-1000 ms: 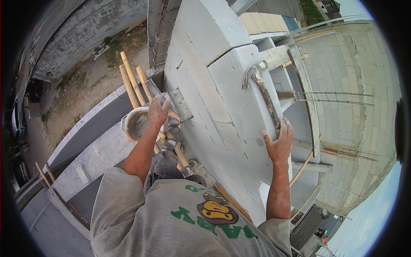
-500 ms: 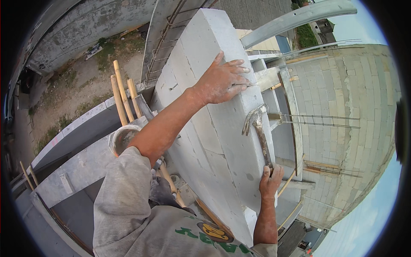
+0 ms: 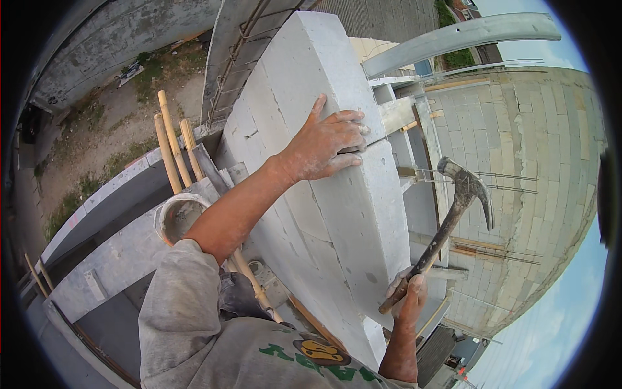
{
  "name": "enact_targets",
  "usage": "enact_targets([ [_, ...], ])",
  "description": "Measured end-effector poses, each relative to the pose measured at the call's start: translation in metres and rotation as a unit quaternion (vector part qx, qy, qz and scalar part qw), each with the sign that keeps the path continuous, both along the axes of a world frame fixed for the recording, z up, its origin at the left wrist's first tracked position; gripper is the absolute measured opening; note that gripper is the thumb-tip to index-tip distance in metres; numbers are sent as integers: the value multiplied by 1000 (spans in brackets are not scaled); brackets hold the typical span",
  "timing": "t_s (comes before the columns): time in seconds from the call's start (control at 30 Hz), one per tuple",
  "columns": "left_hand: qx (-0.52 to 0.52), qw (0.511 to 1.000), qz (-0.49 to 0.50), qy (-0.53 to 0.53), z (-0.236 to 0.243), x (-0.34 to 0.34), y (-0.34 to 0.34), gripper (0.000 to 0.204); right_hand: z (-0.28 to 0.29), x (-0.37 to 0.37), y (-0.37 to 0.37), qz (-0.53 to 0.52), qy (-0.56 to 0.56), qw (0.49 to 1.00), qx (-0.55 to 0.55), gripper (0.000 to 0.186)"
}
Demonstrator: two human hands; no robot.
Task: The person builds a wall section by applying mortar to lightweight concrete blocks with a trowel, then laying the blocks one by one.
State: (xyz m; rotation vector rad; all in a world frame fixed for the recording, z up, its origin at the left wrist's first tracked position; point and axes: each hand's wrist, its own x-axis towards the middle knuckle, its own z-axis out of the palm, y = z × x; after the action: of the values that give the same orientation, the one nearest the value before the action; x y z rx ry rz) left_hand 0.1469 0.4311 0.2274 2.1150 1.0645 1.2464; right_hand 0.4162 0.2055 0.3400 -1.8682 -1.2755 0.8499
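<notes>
Two hands, both busy. Right hand (image 3: 409,299): fingers wrapped tight round the low end of a claw hammer with a grey metal head and a dark, worn shaft (image 3: 446,230); butt of the shaft pokes out past the palm. Left hand (image 3: 324,144): fingers spread, thumb out to the side, palm down, gripping nothing. It rests over the upper edge of the pale grey concrete blocks, fingertips on the top face by the dark joint between the near block (image 3: 383,194) and the far block (image 3: 337,68).

Hammer sits right of the near block, head up and away from the hand, apart from the blockwork, claw pointing down and outward.

My read on the step: left steadies or feels the joint, hammer held ready in the right. A tap from here would call for turning the striking face to the block and keeping the left fingers out of line.

Further out: pale block wall face (image 3: 278,194) drops away below the left forearm. Round pail with an off-white rim (image 3: 161,217) lies beyond that arm, partly hidden; contents unclear. Tan bamboo poles (image 3: 170,139) stand just past it. Galvanised metal beam (image 3: 460,39) juts out past the far block; big grey block wall (image 3: 499,129) fills the right side.
</notes>
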Motion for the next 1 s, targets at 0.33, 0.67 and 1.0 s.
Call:
enact_targets([
  [0.33,15,999,0,32,0,3,-2,13,-24,-11,-13,-23,35,990,-138,47],
  [0.67,44,995,36,86,4,5,-1,13,-25,-11,-35,-57,52,997,-23,52],
  [1.0,40,990,37,129,8,3,-3,15,-27,-22,-41,-83,101,987,-95,47],
])
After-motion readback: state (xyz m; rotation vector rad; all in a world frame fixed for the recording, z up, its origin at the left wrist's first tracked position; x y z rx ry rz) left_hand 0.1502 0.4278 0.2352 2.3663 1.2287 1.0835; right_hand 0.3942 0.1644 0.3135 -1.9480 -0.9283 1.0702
